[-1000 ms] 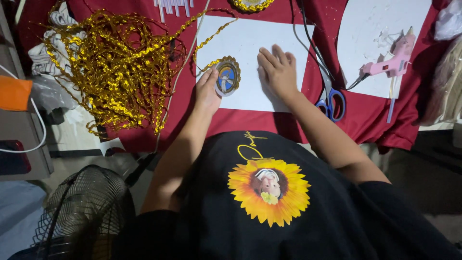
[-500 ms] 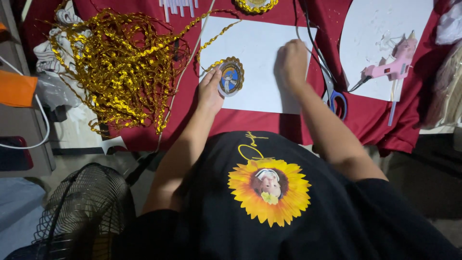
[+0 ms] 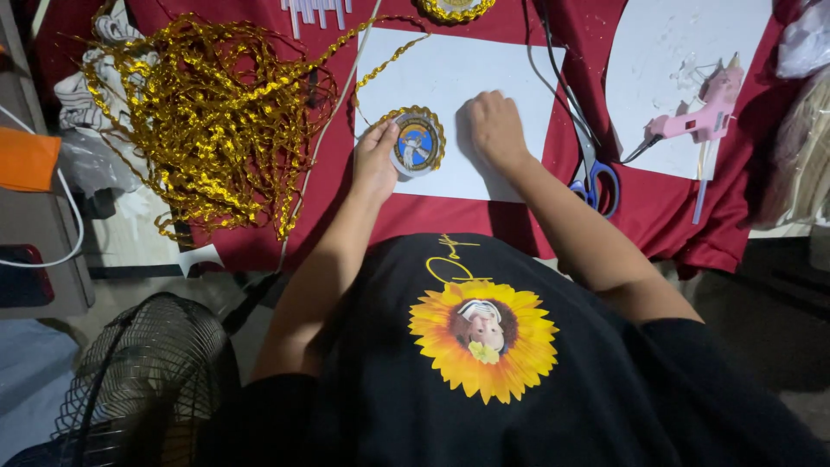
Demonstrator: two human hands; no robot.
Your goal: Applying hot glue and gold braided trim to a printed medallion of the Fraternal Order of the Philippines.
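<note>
Fingers of the left hand (image 3: 373,163) are clamped on the left edge of a round blue medallion (image 3: 416,144), which is held flat on a white sheet (image 3: 484,65) at the middle of a table draped in red cloth (image 3: 657,207). The medallion is ringed by gold trim, and a strand of the same gold trim (image 3: 380,65) is seen running away from it toward the far left, across the sheet's corner. The fingers of the right hand (image 3: 494,128) are curled together into a loose fist, pressed knuckles-down on the sheet just to the right of the medallion; whether anything is held inside cannot be told.

A large tangle of gold ribbon (image 3: 207,121) is heaped on the cloth to the left. Blue-handled scissors (image 3: 596,182) are laid to the right of the sheet, beside a dark cord. Farther right, a pink glue gun (image 3: 700,121) is rested on a second white sheet (image 3: 666,52). A second gold-trimmed medallion (image 3: 456,9) is partly seen at the far edge. A wire fan guard (image 3: 138,380) is visible at near left, below the table.
</note>
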